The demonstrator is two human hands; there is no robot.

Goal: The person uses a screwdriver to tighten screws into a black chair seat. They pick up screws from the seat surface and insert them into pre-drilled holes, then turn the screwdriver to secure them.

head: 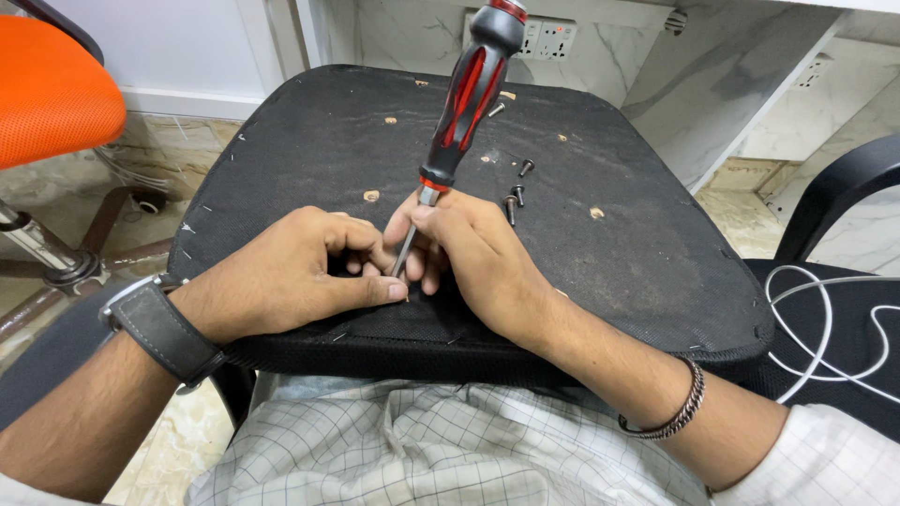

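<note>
Resting on the person's lap, an upturned black seat pad (609,272) fills the middle of the head view, its dusty fabric underside facing up. Left hand (295,272): lies on the near part of the pad, fingers curled narrow and thumb stretched along the fabric, its tip touching the point where the tool's shaft meets the pad. Right hand (469,248): just beside the left, fingers pinched around the thin metal shaft of the screwdriver (464,103). Screwdriver: stands nearly upright, leaning slightly away from the person, with its red-and-black handle rising free above both hands and its tip hidden between the fingers. Whether the tip sits in a screw cannot be told. Loose dark screws (516,192): scattered on the pad beyond the right hand, apart from it. Pale holes (371,196) dot the fabric around them. A grey-strapped watch (159,328) circles the left wrist; a metal bracelet (670,412) circles the right. An orange chair (52,89) stands at far left, a white cable (825,328) loops at right, and wall sockets (548,37) sit behind the pad.
</note>
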